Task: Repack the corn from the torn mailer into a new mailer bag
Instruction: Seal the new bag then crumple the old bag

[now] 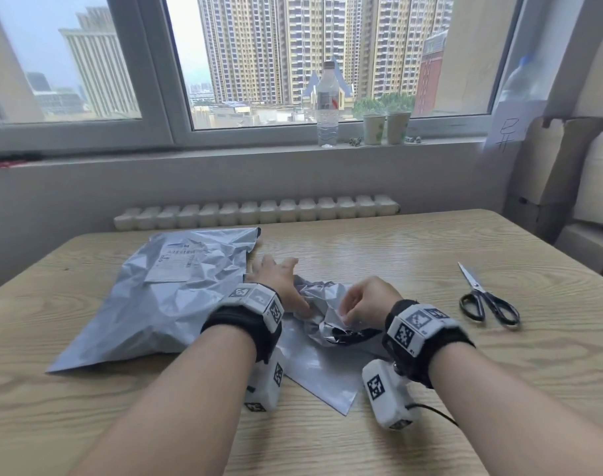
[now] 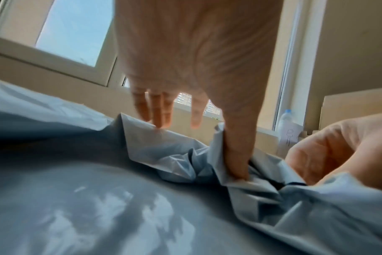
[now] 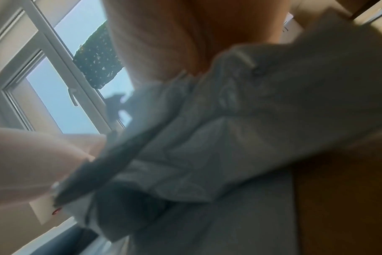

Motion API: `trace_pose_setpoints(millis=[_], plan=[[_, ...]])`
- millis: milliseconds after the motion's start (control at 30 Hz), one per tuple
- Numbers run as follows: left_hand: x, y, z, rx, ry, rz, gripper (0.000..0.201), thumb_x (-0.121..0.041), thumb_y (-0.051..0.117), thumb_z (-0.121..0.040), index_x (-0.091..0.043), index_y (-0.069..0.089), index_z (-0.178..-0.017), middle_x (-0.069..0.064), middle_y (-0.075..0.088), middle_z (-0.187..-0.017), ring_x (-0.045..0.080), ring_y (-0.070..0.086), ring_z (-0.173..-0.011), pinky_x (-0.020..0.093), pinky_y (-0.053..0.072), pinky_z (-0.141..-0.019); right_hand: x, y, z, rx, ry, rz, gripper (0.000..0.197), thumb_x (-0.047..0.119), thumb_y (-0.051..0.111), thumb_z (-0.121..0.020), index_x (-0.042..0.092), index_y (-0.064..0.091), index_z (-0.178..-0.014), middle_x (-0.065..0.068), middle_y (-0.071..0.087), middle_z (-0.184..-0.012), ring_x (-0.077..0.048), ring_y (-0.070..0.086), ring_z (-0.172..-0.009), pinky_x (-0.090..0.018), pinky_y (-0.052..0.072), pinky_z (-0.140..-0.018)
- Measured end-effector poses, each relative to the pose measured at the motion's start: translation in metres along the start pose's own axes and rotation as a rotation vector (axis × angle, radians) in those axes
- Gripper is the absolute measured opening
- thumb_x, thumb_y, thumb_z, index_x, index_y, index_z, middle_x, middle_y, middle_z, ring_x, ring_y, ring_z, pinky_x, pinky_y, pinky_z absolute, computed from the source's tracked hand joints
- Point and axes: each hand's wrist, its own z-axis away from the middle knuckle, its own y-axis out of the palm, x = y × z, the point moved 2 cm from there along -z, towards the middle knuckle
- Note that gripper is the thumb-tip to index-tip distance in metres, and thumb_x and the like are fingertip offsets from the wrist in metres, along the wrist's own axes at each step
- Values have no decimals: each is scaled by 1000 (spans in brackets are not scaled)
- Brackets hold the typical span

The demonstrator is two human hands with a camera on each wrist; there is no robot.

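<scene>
A large grey mailer (image 1: 162,304) with a white shipping label lies bulging on the left of the table. Beside it, between my hands, lies a smaller crumpled grey mailer (image 1: 327,359) with its dark inside showing at a rumpled edge. My left hand (image 1: 279,273) rests on its far left part, fingers straight. In the left wrist view that hand's thumb (image 2: 238,155) presses into the folds of the crumpled mailer (image 2: 175,155). My right hand (image 1: 361,304) pinches the rumpled edge with curled fingers. The right wrist view is blurred and shows grey plastic (image 3: 207,155). No corn is visible.
Black-handled scissors (image 1: 485,297) lie on the wooden table (image 1: 396,242) to the right of my right hand. A water bottle (image 1: 327,104) and two paper cups (image 1: 374,128) stand on the window sill. Cardboard boxes (image 1: 568,166) are stacked at the right wall.
</scene>
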Motion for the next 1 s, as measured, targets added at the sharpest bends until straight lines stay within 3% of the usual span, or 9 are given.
trace_pose_setpoints(millis=[100,233,333,467,533,633,767,867,1000], plan=[[-1,12,-2,161,-77,43,92,-57,75,-57,-23,42,-135,4,56,-125,24,54,-115,35,47,-97,0,0,0,-40,-7,77,22,9,83,-63,24,71,-51,7,71,-73,-15,68,-80,-33,58,-78],[-5,15,-2,119,-51,52,55,-56,74,-56,-19,60,-94,3,66,-96,20,62,-90,28,52,-78,9,-2,4,-141,-44,381,19,20,84,-61,24,66,-63,8,55,-106,-17,51,-102,-32,47,-85],[-7,15,-4,103,-10,74,53,-43,76,-62,-12,59,-102,4,64,-90,23,62,-87,29,50,-72,13,-4,6,-37,1,458,31,20,84,-63,19,55,-75,0,57,-95,-21,57,-85,-27,47,-65],[-12,24,-2,99,31,148,58,-37,75,-71,-13,47,-115,7,61,-111,26,59,-103,35,50,-84,10,-9,9,-22,50,457,89,32,86,-57,20,38,-131,-7,47,-122,-27,56,-106,-35,52,-83],[-16,24,0,136,33,186,62,-34,76,-70,-12,43,-118,8,62,-111,27,60,-103,36,51,-85,8,-8,13,32,21,388,105,35,85,-55,28,27,-142,-2,54,-121,-24,57,-106,-33,53,-84],[-18,21,1,196,47,234,64,-28,74,-72,-13,35,-120,8,62,-104,25,62,-96,36,52,-79,6,-5,14,109,-28,287,76,29,85,-55,28,48,-121,9,60,-93,-17,61,-90,-29,53,-74],[-17,17,3,302,26,523,63,-11,66,-75,-22,32,-127,8,57,-89,23,57,-80,31,48,-63,2,-8,9,113,43,44,42,6,79,-65,20,55,-96,-5,62,-86,-22,62,-72,-34,54,-62],[-20,11,8,413,41,823,71,2,57,-77,-24,34,-139,9,55,-89,21,55,-82,33,47,-68,-1,-15,3,64,80,-207,25,-4,69,-73,8,53,-86,-12,55,-71,-22,54,-53,-30,46,-49],[-27,-3,20,532,166,853,55,-21,74,-74,-19,51,-123,1,61,-113,13,58,-101,25,54,-78,-2,-27,1,-61,92,-507,13,-11,59,-79,-2,58,-88,-15,52,-69,-20,50,-45,-25,45,-45]])
